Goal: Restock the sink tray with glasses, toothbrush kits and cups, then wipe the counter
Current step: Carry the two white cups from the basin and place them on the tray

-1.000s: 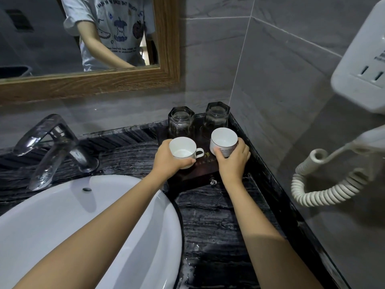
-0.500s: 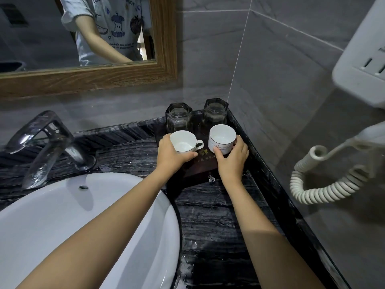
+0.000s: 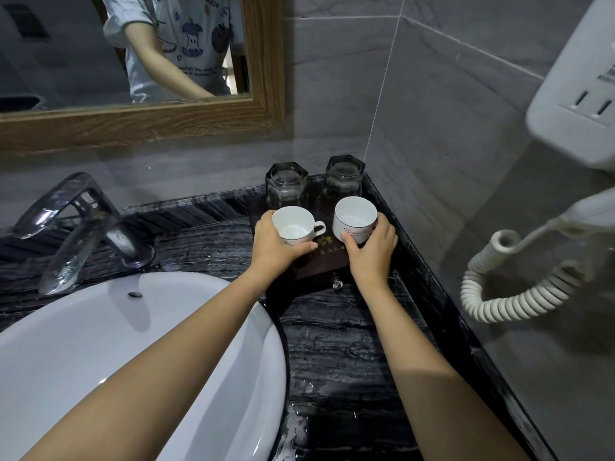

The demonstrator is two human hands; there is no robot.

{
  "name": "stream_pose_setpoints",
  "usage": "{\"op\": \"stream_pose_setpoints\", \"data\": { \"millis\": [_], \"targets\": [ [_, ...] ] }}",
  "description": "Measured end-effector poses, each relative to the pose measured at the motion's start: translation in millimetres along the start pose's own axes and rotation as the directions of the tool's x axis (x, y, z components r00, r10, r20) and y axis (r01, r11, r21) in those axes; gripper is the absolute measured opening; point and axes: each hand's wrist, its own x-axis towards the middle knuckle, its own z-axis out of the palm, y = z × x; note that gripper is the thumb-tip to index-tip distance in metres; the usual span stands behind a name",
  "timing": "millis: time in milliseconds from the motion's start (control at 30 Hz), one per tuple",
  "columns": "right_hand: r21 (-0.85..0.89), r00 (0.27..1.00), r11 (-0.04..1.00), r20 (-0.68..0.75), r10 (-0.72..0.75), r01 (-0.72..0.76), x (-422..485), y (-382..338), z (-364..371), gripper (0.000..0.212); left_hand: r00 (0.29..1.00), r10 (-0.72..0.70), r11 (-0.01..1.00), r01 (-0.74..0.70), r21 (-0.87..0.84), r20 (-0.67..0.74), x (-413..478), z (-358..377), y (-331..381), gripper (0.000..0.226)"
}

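A dark wooden tray (image 3: 324,276) sits in the counter's back right corner, with a small crystal knob on its front. Two hexagonal glasses stand at its back, one on the left (image 3: 287,186) and one on the right (image 3: 344,176). My left hand (image 3: 276,246) grips a white cup (image 3: 294,226) whose handle points right. My right hand (image 3: 371,249) grips a second white cup (image 3: 354,219), tilted a little toward me. Both cups are at the tray's front half; whether they rest on it is hidden by my fingers.
A white basin (image 3: 100,354) fills the lower left, with a chrome tap (image 3: 76,224) behind it. The black marble counter (image 3: 342,361) is wet near the front. A wall hair dryer (image 3: 572,104) and its coiled cord (image 3: 519,294) hang at the right. A wood-framed mirror (image 3: 139,124) is above.
Both hands have stayed on their cups above the tray. The right cup has tipped slightly toward me; the view has shifted a little.
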Motion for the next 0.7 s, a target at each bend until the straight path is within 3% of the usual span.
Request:
{"op": "stream_pose_setpoints", "data": {
  "millis": [700],
  "targets": [
    [-0.001,1.0,1.0,0.016,-0.001,0.001,4.1,-2.2,2.9,0.071,1.0,-0.002,0.999,0.001,-0.034,-0.012,-0.5,0.0,-6.7,0.075]
  ]
}}
